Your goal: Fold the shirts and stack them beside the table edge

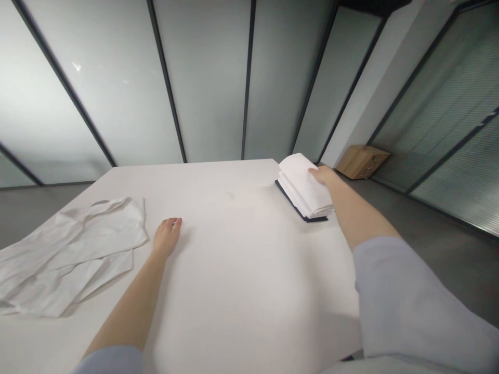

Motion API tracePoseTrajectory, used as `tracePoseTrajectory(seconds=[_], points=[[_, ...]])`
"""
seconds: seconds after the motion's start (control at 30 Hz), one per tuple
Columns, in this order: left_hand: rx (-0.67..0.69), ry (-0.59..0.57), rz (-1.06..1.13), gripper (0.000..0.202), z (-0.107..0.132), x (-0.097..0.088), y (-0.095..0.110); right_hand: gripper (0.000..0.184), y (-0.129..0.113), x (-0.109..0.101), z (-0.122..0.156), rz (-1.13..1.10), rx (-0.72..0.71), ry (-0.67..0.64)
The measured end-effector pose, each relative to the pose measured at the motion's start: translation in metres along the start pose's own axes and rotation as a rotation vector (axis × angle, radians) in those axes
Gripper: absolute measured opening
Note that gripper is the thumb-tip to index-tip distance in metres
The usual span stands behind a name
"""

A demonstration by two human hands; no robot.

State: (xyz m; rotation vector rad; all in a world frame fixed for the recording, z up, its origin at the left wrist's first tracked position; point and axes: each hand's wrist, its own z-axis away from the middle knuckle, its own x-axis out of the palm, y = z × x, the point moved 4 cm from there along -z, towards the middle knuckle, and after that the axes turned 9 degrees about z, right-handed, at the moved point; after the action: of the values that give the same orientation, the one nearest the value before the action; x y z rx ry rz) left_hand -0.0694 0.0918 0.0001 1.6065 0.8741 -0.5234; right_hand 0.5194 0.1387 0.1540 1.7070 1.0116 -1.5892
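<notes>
On the right side of the white table stands a stack of folded white garments (303,189), with a dark navy folded piece (291,201) at the bottom. My right hand (323,175) grips the far right edge of the topmost white garment, which bulges up slightly at its far end. Some of its fingers are hidden by the cloth. At the left, a white shirt-like garment (97,236) lies spread out and wrinkled. My left hand (167,235) is just right of that garment, low over the table, fingers loosely bent and nothing seen in them.
The white table (234,259) stretches between the two hands to a far edge near a frosted glass wall (210,78). A wooden cabinet (360,161) stands on the floor beyond the right side, near a window with blinds (456,119).
</notes>
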Motion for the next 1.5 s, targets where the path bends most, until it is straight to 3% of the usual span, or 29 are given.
tracePoseTrajectory(seconds=[0.2,0.37,0.47,0.57,0.73,0.83,0.93,1.03,1.23,1.37,1.5], points=[[0.008,0.012,0.020,0.053,0.003,-0.001,-0.001,0.057,0.009,0.029,-0.013,-0.024,0.085,-0.036],[0.010,-0.010,-0.015,0.053,0.003,0.000,-0.004,0.062,0.011,0.056,-0.004,-0.006,0.139,-0.039],[0.020,-0.018,-0.038,0.050,0.003,0.000,-0.004,0.063,0.011,0.061,0.003,-0.008,0.142,-0.007],[0.029,-0.029,-0.057,0.050,0.003,0.000,-0.003,0.063,0.012,0.050,0.009,-0.009,0.127,0.082],[0.047,-0.051,-0.090,0.051,0.003,0.002,0.001,0.055,0.001,0.011,0.023,-0.058,0.035,0.329],[0.055,-0.060,-0.114,0.049,0.003,0.003,0.004,0.048,-0.021,-0.006,0.040,-0.080,-0.104,0.399],[0.059,-0.068,-0.150,0.045,0.005,0.004,0.009,0.041,-0.053,-0.005,0.067,-0.113,-0.261,0.392],[0.063,-0.083,-0.176,0.042,0.007,0.005,0.014,0.036,-0.095,0.018,0.103,-0.141,-0.421,0.327],[0.070,-0.098,-0.155,0.040,0.011,0.006,0.018,0.033,-0.168,0.101,0.182,-0.092,-0.648,0.186],[0.104,-0.101,-0.149,0.037,0.012,0.006,0.020,0.033,-0.185,0.141,0.205,-0.055,-0.777,0.115],[0.096,-0.104,-0.156,0.036,0.011,0.006,0.020,0.033,-0.180,0.154,0.202,-0.093,-0.860,0.052]])
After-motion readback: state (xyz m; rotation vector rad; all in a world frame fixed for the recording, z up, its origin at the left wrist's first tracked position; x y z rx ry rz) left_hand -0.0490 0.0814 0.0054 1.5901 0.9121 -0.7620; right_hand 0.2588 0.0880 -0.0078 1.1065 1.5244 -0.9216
